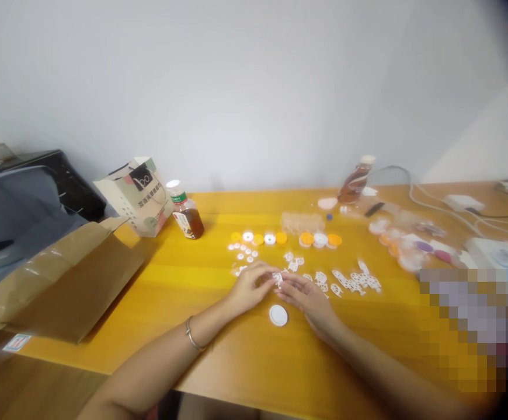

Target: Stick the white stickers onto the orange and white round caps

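Yellow-orange wooden table (236, 361) before a pale wall (236, 87); your left (253, 284) and right fingers (295, 290) pinch a white piece (278, 280).

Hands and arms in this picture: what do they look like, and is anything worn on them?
The left hand and right hand are ungloved, and no sleeves show. A thin, metallic-looking bangle circles the left wrist. Blur hides finer details.

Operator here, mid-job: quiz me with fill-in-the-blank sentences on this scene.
1. The left hand and right hand hold a small piece coloured ____.
2. The bracelet is on the person's ____ arm.
3. From the person's viewpoint, the green-labelled bottle stands to the ____ of the shopping bag.

Missing words: white; left; right.
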Motion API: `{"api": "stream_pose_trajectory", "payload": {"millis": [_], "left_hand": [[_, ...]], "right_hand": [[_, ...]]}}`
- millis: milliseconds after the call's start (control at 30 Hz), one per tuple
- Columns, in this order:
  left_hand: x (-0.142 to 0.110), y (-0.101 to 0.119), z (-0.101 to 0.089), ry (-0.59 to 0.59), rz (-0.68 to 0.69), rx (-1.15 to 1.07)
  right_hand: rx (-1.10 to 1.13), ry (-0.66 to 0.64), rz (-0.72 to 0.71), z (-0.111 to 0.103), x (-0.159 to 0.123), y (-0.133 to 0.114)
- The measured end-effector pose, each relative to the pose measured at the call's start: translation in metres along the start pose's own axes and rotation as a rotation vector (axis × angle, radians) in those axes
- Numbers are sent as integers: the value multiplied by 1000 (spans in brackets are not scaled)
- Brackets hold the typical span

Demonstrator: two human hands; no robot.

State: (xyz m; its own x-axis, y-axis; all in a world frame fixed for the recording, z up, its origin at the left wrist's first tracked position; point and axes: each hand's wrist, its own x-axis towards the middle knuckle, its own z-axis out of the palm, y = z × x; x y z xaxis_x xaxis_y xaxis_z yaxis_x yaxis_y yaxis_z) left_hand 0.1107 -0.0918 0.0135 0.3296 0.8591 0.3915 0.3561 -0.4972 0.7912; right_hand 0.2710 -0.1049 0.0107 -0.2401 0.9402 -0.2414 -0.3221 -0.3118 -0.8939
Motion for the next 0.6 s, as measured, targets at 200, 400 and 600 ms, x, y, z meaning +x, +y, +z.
{"api": "stream_pose_trajectory", "payload": {"millis": [200,400,600], "left_hand": [[1,2,0,1,-27,-63],[1,-4,4,36,-125,-139],[2,-6,5,35,-180,-194]], "right_hand": [[18,19,6,0,-1,-1],[22,1,9,0,0,-1],[19,3,13,1,-1,-3]]}}
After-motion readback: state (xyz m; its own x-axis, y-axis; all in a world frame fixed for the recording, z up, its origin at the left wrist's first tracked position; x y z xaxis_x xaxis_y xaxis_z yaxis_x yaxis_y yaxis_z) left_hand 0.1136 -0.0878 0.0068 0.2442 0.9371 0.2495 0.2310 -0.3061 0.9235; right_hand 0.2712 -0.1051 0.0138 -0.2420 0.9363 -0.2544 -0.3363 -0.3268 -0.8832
